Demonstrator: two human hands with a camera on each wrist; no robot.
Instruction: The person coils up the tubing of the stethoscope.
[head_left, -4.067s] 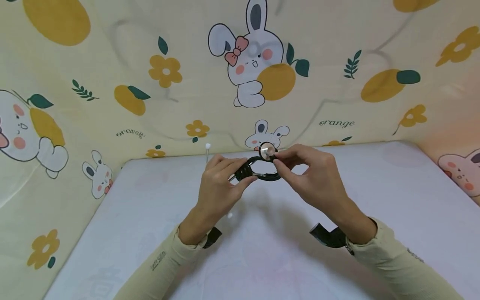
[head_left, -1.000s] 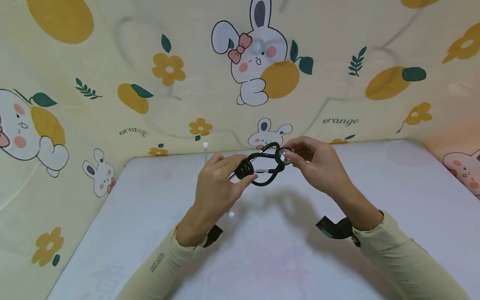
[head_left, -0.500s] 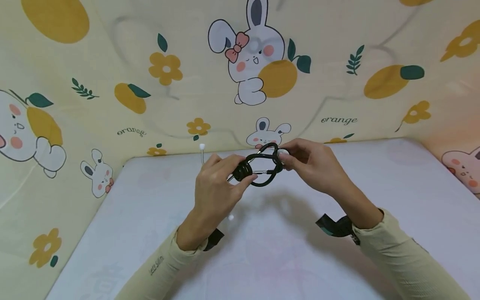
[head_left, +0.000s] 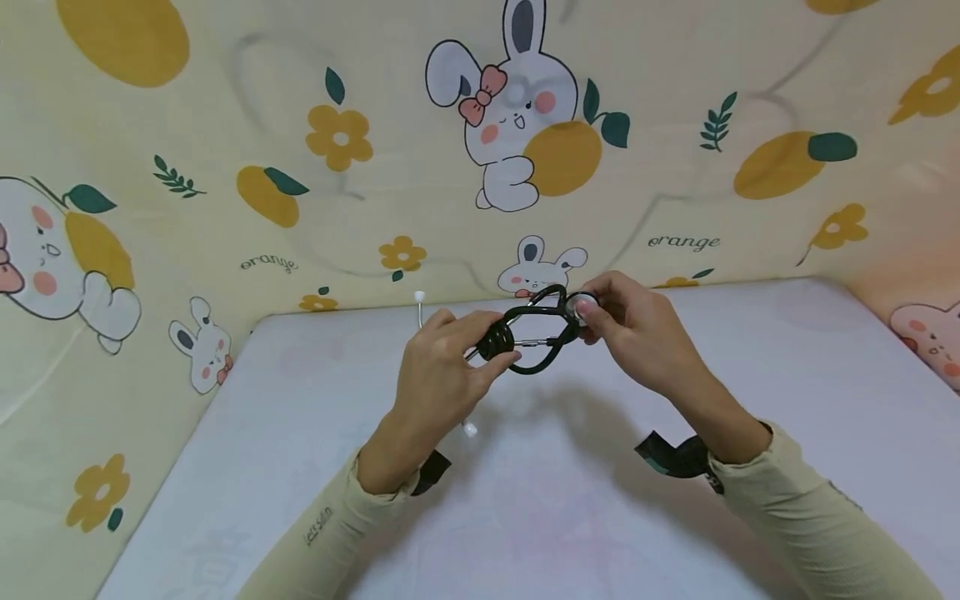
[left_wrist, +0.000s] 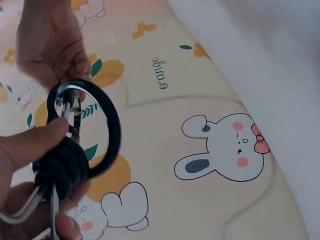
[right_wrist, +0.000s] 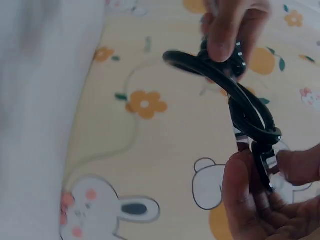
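Observation:
Both hands hold a stethoscope (head_left: 528, 310) up above the table. My left hand (head_left: 442, 375) grips the tight black coil of tubing (left_wrist: 61, 167) wound round the metal ear tubes, thumb on one side and fingers on the other. Beyond the coil, the tubing spreads into open loops (right_wrist: 200, 65) toward the right. There my right hand (head_left: 637, 329) pinches the round chest piece (head_left: 582, 307) between thumb and fingers, partly covering it. One white ear tip (head_left: 419, 297) sticks up behind the left hand, and another white ear tip (head_left: 469, 429) shows below it.
A pale table (head_left: 540, 508) lies under both hands. Behind it hangs a cream cloth (head_left: 660, 75) printed with rabbits and oranges. Black straps with camera mounts (head_left: 675, 457) sit at the wrists.
Since the earliest frame, the right hand has shifted from the chest piece's edge to pinching its disc, farther right, and the tubing loops have spread. Over the last second, both hands barely move.

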